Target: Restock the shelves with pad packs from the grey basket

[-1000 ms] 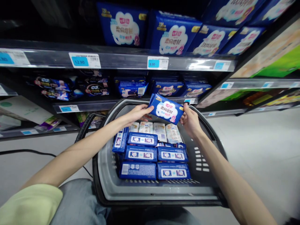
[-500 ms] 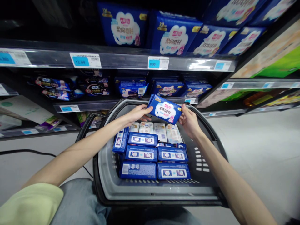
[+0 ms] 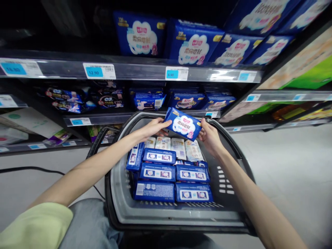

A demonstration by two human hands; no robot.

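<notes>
I hold a blue pack with a white cloud label (image 3: pixel 183 123) over the far end of a grey shopping basket (image 3: pixel 166 214). My left hand (image 3: pixel 153 127) grips its left end with fingers curled round the edge. My right hand (image 3: pixel 209 134) pinches its right end. Below the pack, the basket holds several blue packs (image 3: pixel 158 171) in rows and several pale packs (image 3: pixel 171 144) standing at the back.
Store shelves run across the back, with large blue packs (image 3: pixel 192 45) on the upper shelf, price tags (image 3: pixel 99 71) on its rail and smaller blue packs (image 3: pixel 147 98) on the shelf below. A black cable (image 3: pixel 31 168) lies on the pale floor at left.
The pack has sunk slightly and moved a little away from me, towards the shelves, both hands still on it. The view has shifted a little.
</notes>
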